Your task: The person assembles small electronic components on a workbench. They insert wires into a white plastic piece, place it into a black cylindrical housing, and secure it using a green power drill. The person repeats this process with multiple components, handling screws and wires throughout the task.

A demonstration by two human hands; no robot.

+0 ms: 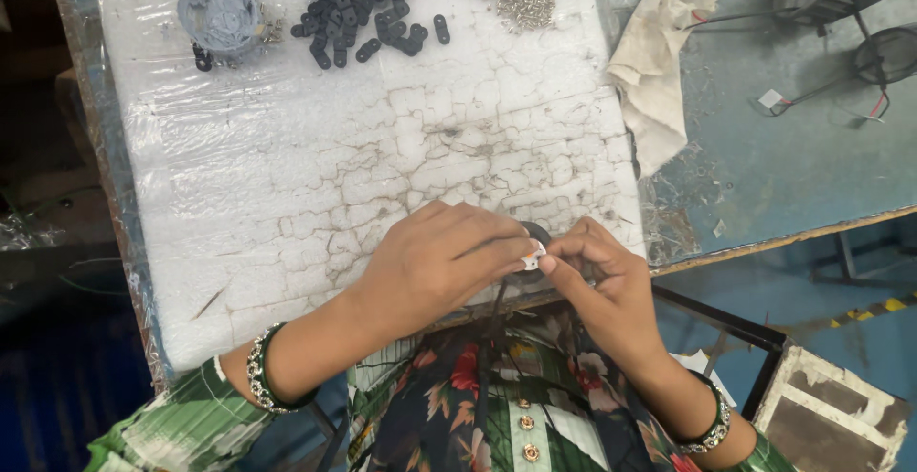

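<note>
small white round part (531, 260) pinched between fingertips of left hand (435, 267) and right hand (602, 276), over the foam pad's (315, 204) near edge, black round piece (537, 235) just behind.

Worn blue-grey surface (793, 176) with wooden front edge, cracked white foam sheet (315, 147) over its left part under plastic wrap. Blue floor (860, 281), yellow-black stripe (874, 311) at right.

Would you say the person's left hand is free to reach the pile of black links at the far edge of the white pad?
Probably not right away: the left hand and right hand are both pinching a small white part. The white pad between hand and black links looks unobstructed otherwise.
</note>
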